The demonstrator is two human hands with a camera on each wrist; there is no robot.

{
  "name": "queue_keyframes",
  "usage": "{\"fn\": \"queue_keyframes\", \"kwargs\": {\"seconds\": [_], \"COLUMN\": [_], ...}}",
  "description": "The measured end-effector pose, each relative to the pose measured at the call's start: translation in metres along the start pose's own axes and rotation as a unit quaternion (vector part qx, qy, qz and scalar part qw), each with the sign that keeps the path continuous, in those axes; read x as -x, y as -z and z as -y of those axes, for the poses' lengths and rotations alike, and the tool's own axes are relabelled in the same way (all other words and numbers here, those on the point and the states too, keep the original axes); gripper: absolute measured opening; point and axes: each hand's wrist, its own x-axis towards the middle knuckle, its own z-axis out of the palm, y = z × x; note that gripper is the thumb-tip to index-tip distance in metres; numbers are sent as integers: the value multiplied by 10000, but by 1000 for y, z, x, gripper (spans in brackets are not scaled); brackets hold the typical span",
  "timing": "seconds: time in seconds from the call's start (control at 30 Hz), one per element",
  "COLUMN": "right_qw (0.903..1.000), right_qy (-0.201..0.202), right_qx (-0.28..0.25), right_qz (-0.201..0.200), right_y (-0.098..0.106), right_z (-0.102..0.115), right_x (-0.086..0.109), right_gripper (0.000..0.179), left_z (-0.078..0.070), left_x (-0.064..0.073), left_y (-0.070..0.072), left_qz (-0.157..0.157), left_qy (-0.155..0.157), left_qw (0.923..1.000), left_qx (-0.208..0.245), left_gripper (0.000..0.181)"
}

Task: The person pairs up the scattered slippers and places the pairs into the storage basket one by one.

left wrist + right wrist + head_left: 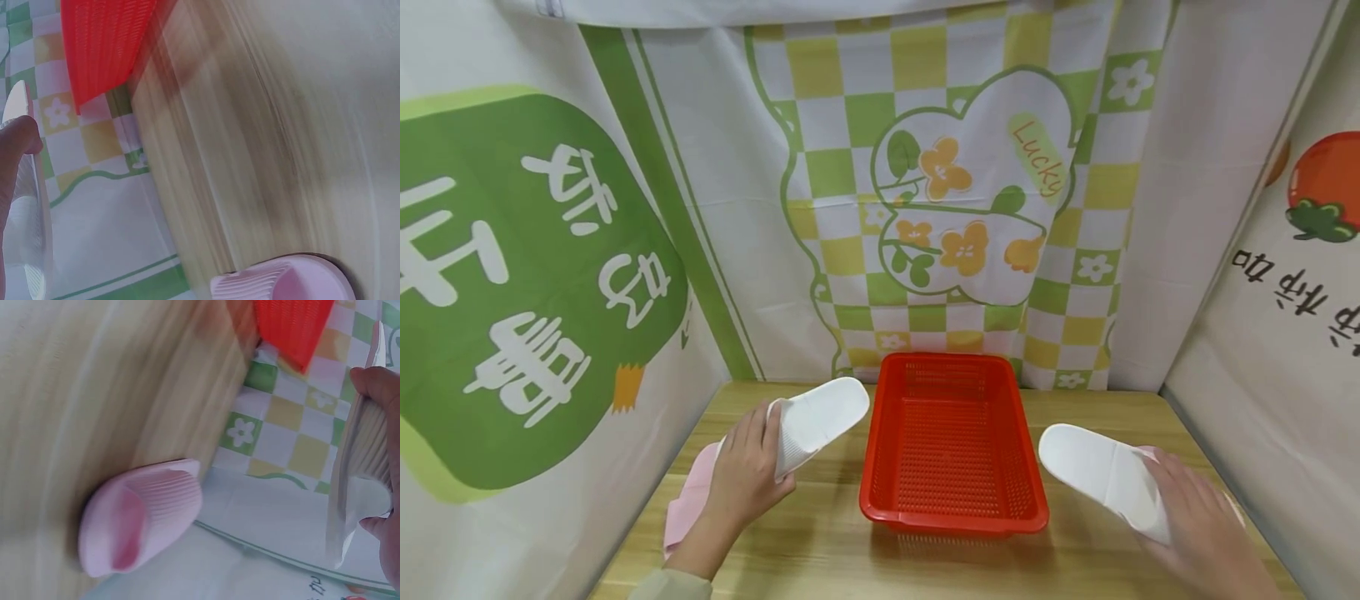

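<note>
My left hand (748,467) grips a white slipper (827,412) by its strap end, holding it tilted above the table left of a red plastic basket (955,525). On the other side, my right hand (1206,521) holds a second white slipper (1093,467) over the table, sole tilted. In the right wrist view its thumb (375,382) presses the slipper's edge. A pink slipper (312,278) lies on the table below my left hand. Another pink slipper (140,515) lies below the right one, mostly hidden by that hand in the head view.
The wood-grain table (805,550) carries the basket near its back edge, between the two hands. A checkered cloth (865,183) hangs behind it. Printed white cloths close in the left and right sides.
</note>
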Motion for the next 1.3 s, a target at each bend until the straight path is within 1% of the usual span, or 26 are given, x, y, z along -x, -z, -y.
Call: {"fn": "queue_keyframes", "kwargs": {"seconds": [0.1,0.23,0.43,0.5,0.63,0.83,1.07,1.3], "right_qw": [9997,9992,9994,9993,9992,9984,9966,9957], "right_qy": [64,220,290,328,357,451,615,711], "right_qx": [186,218,208,185,197,216,132,153], "right_qz": [-112,-238,-47,-48,-47,-259,-528,-580], "right_y": [1,2,9,10,13,14,14,14], "right_z": [0,1,4,4,5,6,8,11], "right_x": [-7,-19,-35,-39,-45,-52,-61,-69], "right_gripper": [87,84,84,84,84,84,81,78], "left_z": [-3,-7,-15,-16,-19,-22,-25,-30], "left_x": [-5,-11,-19,-20,-24,-30,-37,-45], "left_y": [3,7,11,12,12,11,10,11], "left_qz": [29,50,15,-5,-46,-117,-131,-150], "left_qy": [-61,-136,-259,-300,-391,-586,-787,-1000], "left_qw": [10000,9999,9995,9993,9989,9978,9961,9937], "left_qx": [27,87,193,224,260,291,374,483], "left_gripper": [96,98,98,98,98,96,94,92]}}
